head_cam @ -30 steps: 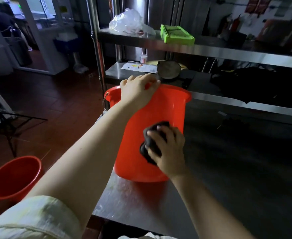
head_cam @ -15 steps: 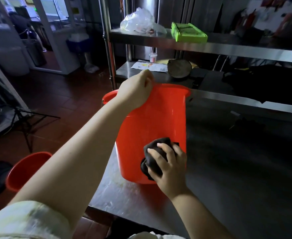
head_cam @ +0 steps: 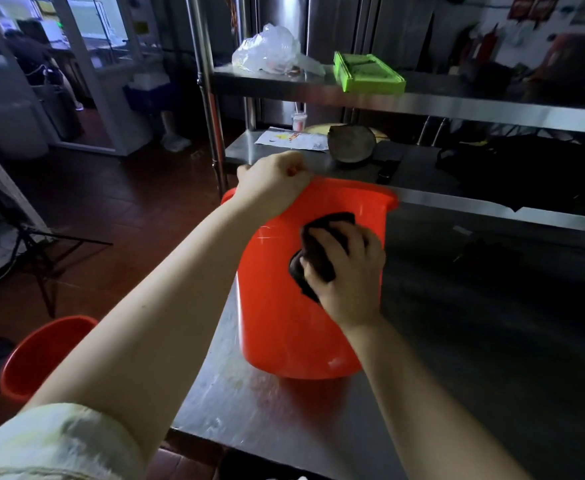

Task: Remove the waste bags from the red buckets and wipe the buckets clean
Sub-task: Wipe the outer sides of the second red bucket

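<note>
Behind the bucket (head_cam: 284, 327), steel shelves (head_cam: 474, 110) hold a bag (head_cam: 270, 50) and green tray (head_cam: 367, 72).

The right hand (head_cam: 350, 271) has slid the dark cloth (head_cam: 336, 219) up the side of the red bucket (head_cam: 284, 323), nearer its rim.

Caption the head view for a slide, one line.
Left hand grips the rim of a red bucket on a steel table while the right hand presses a dark cloth against its outer wall.

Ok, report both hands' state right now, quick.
Left hand: grips the rim of the red bucket.
Right hand: holds a dark cloth against the bucket's outer wall.
</note>
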The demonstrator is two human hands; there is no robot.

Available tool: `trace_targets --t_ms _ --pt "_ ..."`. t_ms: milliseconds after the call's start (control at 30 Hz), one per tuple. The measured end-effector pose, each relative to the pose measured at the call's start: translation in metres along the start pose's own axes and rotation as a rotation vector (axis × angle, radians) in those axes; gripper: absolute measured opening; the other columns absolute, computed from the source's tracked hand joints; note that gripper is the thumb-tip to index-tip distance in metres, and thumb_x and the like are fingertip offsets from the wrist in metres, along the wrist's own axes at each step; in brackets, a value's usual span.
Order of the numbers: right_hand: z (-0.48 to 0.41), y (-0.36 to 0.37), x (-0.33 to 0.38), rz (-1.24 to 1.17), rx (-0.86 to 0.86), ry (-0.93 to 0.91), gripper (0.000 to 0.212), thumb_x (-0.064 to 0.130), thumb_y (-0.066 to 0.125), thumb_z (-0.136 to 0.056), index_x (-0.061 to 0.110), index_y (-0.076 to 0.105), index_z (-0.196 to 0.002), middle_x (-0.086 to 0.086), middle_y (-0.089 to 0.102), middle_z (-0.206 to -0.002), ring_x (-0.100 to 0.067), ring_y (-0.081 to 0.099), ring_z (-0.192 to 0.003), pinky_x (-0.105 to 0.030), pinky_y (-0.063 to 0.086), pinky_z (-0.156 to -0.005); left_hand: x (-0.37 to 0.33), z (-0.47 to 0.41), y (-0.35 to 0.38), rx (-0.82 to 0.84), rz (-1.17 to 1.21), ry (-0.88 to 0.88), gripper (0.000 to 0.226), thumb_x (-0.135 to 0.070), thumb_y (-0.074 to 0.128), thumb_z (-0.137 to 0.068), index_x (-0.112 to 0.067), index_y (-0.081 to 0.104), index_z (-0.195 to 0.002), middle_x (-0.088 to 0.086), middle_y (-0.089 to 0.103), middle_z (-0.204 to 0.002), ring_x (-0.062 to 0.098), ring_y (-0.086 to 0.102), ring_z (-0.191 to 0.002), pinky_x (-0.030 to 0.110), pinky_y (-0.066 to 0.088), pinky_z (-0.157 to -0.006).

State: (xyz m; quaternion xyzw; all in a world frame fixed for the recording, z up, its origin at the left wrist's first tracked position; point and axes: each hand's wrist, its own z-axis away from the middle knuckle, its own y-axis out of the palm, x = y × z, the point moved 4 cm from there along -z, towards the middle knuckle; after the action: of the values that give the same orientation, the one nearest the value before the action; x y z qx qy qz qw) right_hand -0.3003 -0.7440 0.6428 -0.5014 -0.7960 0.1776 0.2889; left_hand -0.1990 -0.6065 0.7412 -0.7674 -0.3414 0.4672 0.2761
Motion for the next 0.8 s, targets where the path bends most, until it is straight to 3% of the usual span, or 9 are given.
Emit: trace_targets --t_ms 67,133,233,333,500,667,800 --pt "0.032 0.006 0.002 -0.037 0.025 -0.021 0.043 0.041 0.069 -0.076 0.031 0.063 -0.117 -0.001 0.057 -0.127 -0.034 0.048 -0.112 -0.047 0.039 -0.097 -0.007 -0.004 -0.006 -0.068 -0.173 0.042 0.017 -0.029 0.045 -0.089 -0.024 0.060 -0.093 -0.006 0.065 -0.087 0.021 0.059 -0.091 0.039 0.027 -0.087" --pt "0.069 0.008 -0.001 -0.035 0.072 -0.091 0.046 0.043 0.066 -0.077 0.034 0.057 -0.121 0.000 0.053 -0.130 -0.035 0.047 -0.114 -0.048 0.038 -0.100 -0.008 -0.004 -0.001 -0.021 -0.106 0.031 0.020 -0.027 0.040 -0.091 -0.028 0.057 -0.101 -0.006 0.065 -0.095 0.023 0.058 -0.095 0.041 0.030 -0.089" --pt "0.108 0.003 -0.013 -0.036 0.139 -0.213 0.044 0.044 0.064 -0.081 0.034 0.053 -0.122 0.001 0.046 -0.133 -0.035 0.044 -0.118 -0.051 0.037 -0.098 -0.005 0.001 0.016 -0.001 -0.083 0.106 0.024 -0.044 0.040 -0.095 -0.035 0.054 -0.112 -0.011 0.065 -0.110 0.021 0.055 -0.109 0.040 0.027 -0.086" --pt "0.102 0.000 -0.019 -0.039 0.173 -0.250 0.041 0.044 0.061 -0.084 0.034 0.052 -0.123 0.001 0.043 -0.135 -0.033 0.039 -0.120 -0.049 0.033 -0.101 -0.009 0.007 0.021 -0.082 -0.125 0.157 0.029 -0.053 0.041 -0.095 -0.032 0.059 -0.106 -0.010 0.065 -0.107 0.020 0.052 -0.109 0.037 0.024 -0.084" --pt "0.005 0.002 -0.026 -0.057 0.088 -0.060 0.040 0.046 0.056 -0.087 0.033 0.055 -0.126 0.001 0.051 -0.132 -0.030 0.040 -0.120 -0.035 0.024 -0.108 -0.014 0.005 0.023 -0.119 -0.064 0.114 0.032 -0.057 0.046 -0.092 -0.029 0.061 -0.095 -0.010 0.066 -0.094 0.018 0.053 -0.103 0.035 0.024 -0.084" --pt "-0.050 0.007 -0.020 -0.057 0.046 0.047 0.040 0.042 0.064 -0.082 0.032 0.060 -0.120 0.002 0.053 -0.129 -0.032 0.043 -0.114 -0.043 0.035 -0.098 -0.018 -0.003 0.017 -0.079 -0.107 0.103 0.022 -0.050 0.049 -0.091 -0.030 0.056 -0.088 -0.008 0.065 -0.099 0.020 0.053 -0.106 0.040 0.030 -0.088" --pt "-0.018 0.009 -0.013 -0.068 -0.048 0.049 0.038 0.037 0.070 -0.075 0.028 0.067 -0.112 0.000 0.061 -0.119 -0.029 0.048 -0.108 -0.037 0.036 -0.097 -0.027 -0.005 0.020 -0.009 -0.273 0.148 0.024 -0.032 0.041 -0.097 -0.015 0.053 -0.109 0.007 0.057 -0.118 0.031 0.046 -0.114 0.044 0.036 -0.090"
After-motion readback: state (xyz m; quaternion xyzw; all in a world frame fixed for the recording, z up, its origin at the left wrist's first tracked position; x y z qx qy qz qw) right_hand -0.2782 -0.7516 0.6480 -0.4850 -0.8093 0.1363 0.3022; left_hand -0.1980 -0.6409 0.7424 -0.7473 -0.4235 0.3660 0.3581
